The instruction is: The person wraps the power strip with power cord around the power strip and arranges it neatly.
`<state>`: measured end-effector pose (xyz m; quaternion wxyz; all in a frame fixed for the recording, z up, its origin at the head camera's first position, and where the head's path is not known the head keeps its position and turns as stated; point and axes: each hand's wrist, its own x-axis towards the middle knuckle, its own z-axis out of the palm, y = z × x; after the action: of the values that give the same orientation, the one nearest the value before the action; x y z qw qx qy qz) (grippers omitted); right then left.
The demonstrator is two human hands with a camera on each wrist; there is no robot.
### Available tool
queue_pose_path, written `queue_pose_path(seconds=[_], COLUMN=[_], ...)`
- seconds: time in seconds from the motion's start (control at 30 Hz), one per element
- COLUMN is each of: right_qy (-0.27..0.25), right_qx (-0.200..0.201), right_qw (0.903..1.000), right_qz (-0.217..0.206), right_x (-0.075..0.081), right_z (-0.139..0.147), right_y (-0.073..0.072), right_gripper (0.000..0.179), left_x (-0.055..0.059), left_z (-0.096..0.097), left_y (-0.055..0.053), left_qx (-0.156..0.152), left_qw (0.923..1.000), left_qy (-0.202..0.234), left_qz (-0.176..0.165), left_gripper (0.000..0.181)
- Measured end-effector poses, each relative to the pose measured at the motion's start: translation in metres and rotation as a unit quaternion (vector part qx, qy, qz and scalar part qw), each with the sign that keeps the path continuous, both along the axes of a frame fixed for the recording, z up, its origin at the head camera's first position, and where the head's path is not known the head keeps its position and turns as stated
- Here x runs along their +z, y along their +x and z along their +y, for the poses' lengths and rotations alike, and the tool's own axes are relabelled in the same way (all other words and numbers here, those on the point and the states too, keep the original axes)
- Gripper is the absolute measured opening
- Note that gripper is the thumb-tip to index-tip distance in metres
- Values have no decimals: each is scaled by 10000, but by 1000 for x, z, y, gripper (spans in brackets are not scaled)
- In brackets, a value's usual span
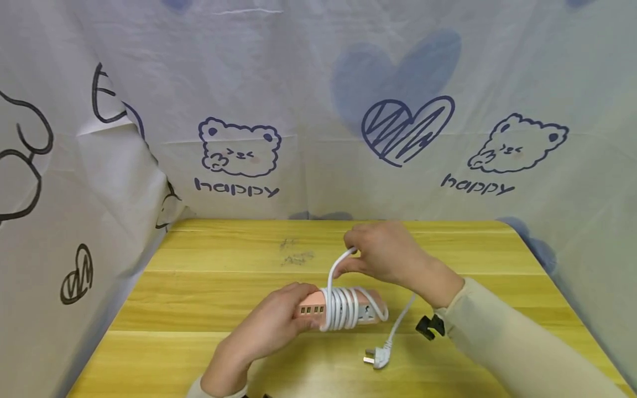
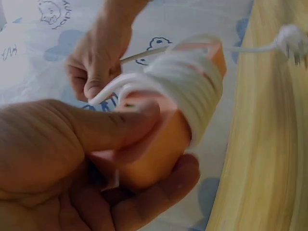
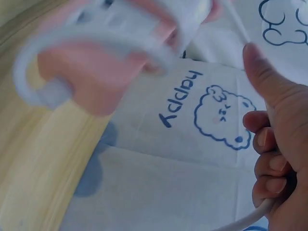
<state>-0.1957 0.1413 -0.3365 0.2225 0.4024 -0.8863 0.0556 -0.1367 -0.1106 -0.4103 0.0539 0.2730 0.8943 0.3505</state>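
A pink power strip (image 1: pixel 311 301) with USB ports and sockets has several turns of its white cord (image 1: pixel 343 309) wound round its middle. My left hand (image 1: pixel 276 315) grips the strip's left end, thumb on one face and fingers underneath, as the left wrist view shows. Above and right of the strip, my right hand (image 1: pixel 385 254) holds the cord with curled fingers, and a stretch of it arcs down to the windings. The cord's free end hangs below the right hand, ending in a white plug (image 1: pixel 381 356) with metal prongs. In the right wrist view the strip (image 3: pixel 91 77) is blurred.
A yellow wood-grain table (image 1: pixel 199 287) lies beneath the hands, with faint dark marks near its far part. White cloth (image 1: pixel 308 99) printed with bears and hearts hangs behind and at both sides. A black clip-like piece (image 1: pixel 430 327) sits by the right sleeve.
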Motion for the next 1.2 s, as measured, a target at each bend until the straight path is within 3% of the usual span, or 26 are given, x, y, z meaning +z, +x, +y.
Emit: queue_pose_path(seconds=[0.17,0.3,0.53,0.67,0.87,1.0,1.1,1.2], right_qy=[-160,-443,-638,-678,-1163,-1037,-766,-664], right_qx=[-332,-560,-717,-644,-233,-92,-369,-961], right_qw=[9977,9903,9760,9770,9881,9933,9930,9793], right_qz=[-573,-1192,-1957,-1915,-982,-508,-819,-1656], right_x=[-5,-12,-20,-22,-27,-29,-31,-33], right_z=[-1,0,-2,-2,-3,-7,-7,-1], right_y=[-5,-9,-9,-7,-8,-10,-12,-13], right_gripper=[59,61,66,67,69,70,70,68], left_x=[4,6,10,11,9,9,10,11], left_z=[-4,-5,-5,-5,1,7,5,0], left_y=[1,2,3,3,3,3,3,0], left_qx=[-418,-663,-1080,-1169,-823,-756,-793,-818], left_qw=[9968,9903,9814,9814,9867,9876,9881,9839], left_qy=[334,699,1014,920,646,453,458,854], left_qz=[-594,-1000,-1225,-1211,-1245,-1302,-1232,-1338], left_gripper=[37,38,31,29,23,19,20,25])
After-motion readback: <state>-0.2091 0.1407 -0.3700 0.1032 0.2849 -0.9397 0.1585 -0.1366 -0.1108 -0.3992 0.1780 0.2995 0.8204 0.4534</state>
